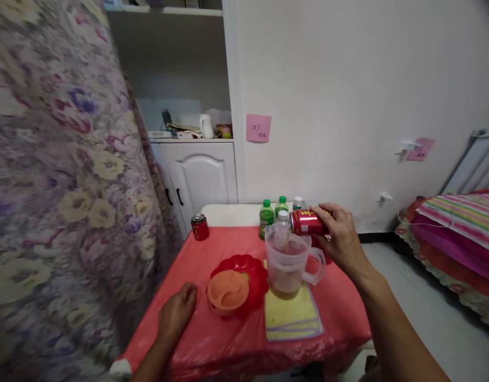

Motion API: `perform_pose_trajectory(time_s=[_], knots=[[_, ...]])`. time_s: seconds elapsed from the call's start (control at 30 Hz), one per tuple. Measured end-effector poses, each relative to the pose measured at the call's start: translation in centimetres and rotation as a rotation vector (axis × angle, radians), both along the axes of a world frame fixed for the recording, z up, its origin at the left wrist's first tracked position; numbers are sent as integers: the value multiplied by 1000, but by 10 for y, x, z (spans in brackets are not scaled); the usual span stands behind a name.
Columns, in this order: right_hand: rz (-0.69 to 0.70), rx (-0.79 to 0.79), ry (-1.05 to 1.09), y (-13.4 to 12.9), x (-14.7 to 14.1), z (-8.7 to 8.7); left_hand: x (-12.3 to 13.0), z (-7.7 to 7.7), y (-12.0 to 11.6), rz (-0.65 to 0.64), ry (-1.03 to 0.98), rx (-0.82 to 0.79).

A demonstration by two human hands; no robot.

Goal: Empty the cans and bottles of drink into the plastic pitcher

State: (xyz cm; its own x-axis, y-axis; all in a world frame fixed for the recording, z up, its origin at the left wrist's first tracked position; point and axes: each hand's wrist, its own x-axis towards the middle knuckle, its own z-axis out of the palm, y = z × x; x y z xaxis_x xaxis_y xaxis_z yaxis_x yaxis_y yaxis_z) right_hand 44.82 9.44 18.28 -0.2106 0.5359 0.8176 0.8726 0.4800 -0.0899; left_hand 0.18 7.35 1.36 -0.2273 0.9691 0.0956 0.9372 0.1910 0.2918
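Observation:
My right hand (pixel 342 231) is wrapped around a red drink can (pixel 307 222) with yellow lettering, tipped on its side over a clear plastic measuring jug (pixel 284 265). A thin brownish stream runs from the can's mouth into the jug. Under the jug lies a folded yellow cloth (pixel 292 318). My left hand (pixel 178 312) rests on the red tablecloth with its fingers curled in; whether anything is inside is hidden. Just right of it, an orange divided bowl (pixel 228 291) sits on a red scalloped plate (pixel 256 281).
Another red can (pixel 199 227) stands at the table's far left. Behind the jug are green-capped bottles (pixel 266 218) and a white-capped clear bottle (pixel 283 218). A floral curtain (pixel 69 185) hangs on the left; a bed (pixel 459 233) is at the right.

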Motion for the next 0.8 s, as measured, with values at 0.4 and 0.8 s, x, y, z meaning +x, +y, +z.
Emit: perform_pose_trajectory(time_s=[0.4,0.8], knots=[[-23,-13,0,2,2,-2,1,2,0,1,-8,-1],[-11,-21,-18,3,3,-4,2,3,-1,1,-2,-4]])
